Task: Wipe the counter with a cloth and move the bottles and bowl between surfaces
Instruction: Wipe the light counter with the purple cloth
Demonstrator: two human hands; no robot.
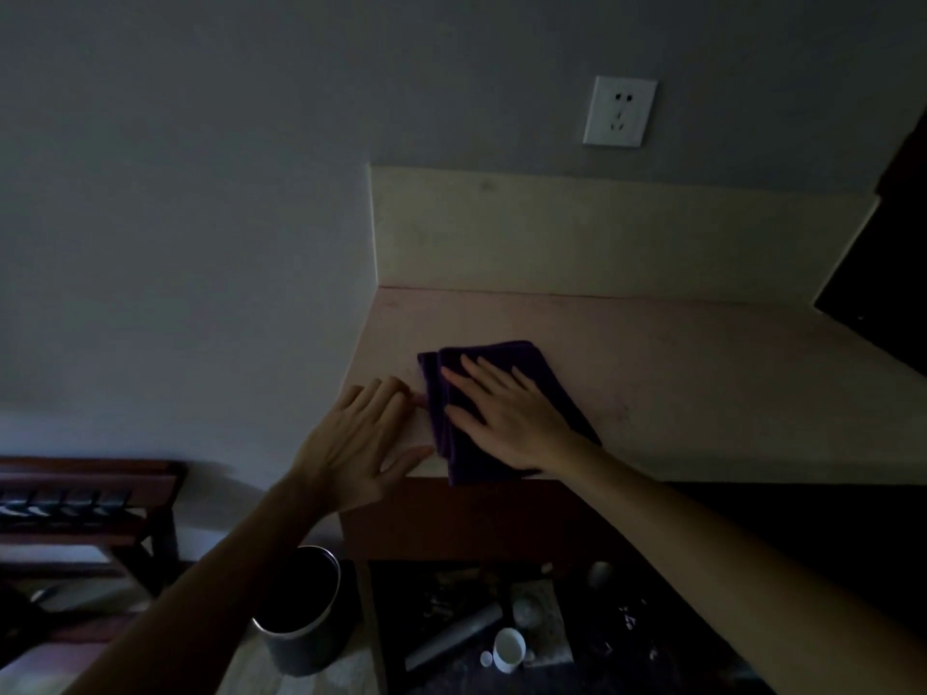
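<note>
The right hand (506,418) lay flat, fingers spread, on the cloth (481,393) on the counter (702,383); the left hand (356,443) rested open at its 9 o'clock. A bin (296,614) stood at 7 o'clock, its inside too dark to read.

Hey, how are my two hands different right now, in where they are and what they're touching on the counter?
The right hand lies flat on the folded purple cloth, while the left hand lies on the bare counter just left of it. The right hand sits further in from the front edge; the left hand is at the counter's front left corner, its thumb reaching toward the cloth's edge. Both are open, palm down, fingers extended, holding nothing.
</note>
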